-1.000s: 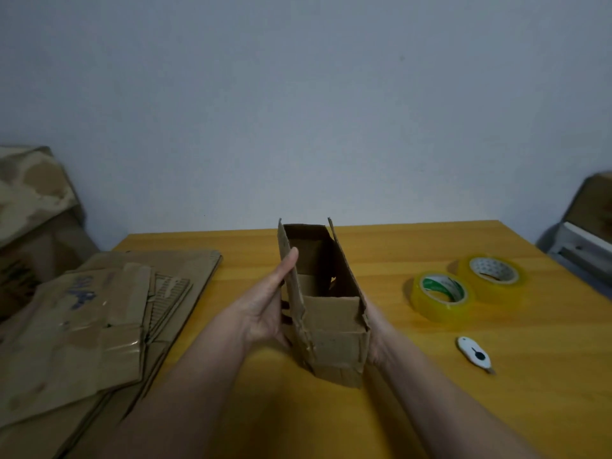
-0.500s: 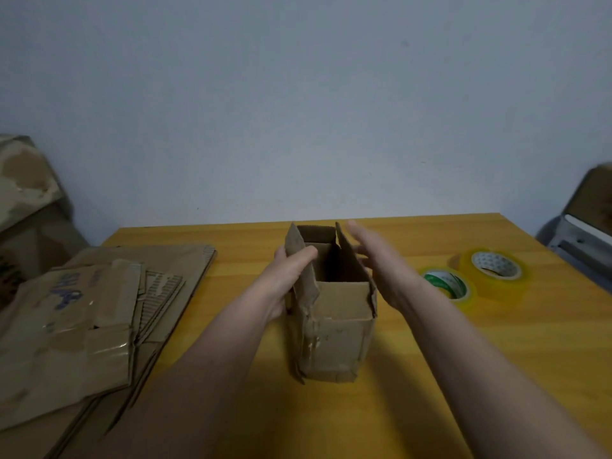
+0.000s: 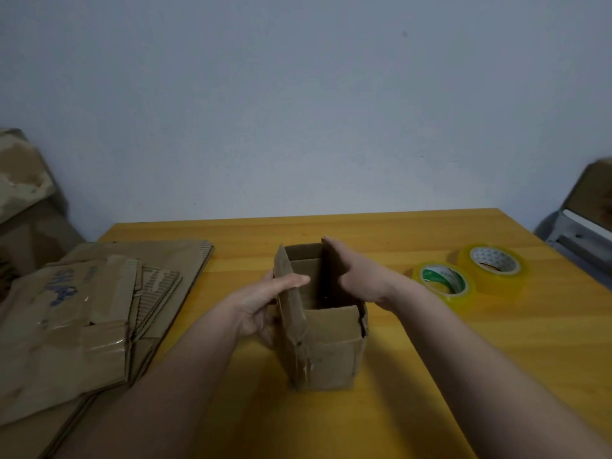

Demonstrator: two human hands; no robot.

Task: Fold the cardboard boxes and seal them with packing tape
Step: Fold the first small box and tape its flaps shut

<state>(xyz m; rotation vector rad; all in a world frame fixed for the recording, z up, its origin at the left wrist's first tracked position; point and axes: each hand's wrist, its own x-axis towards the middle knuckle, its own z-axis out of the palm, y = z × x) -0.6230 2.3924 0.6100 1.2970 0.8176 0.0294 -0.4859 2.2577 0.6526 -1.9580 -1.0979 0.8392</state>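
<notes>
Small brown cardboard box [image 3: 326, 342] stands upright on yellow wooden bench [image 3: 496, 342], top open. Left hand [image 3: 265, 303] fingers hold left flap; right hand [image 3: 359, 278] apparently grips right wall. Step: folding flaps. Next: close flaps, fetch yellow tape rolls [image 3: 443, 284] right of box.

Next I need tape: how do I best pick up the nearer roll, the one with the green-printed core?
Take the green-cored tape roll from above: it lies flat, hole up. Put fingers in the core and thumb on the outer rim of its near side, since the second tape roll crowds its far right.
</notes>
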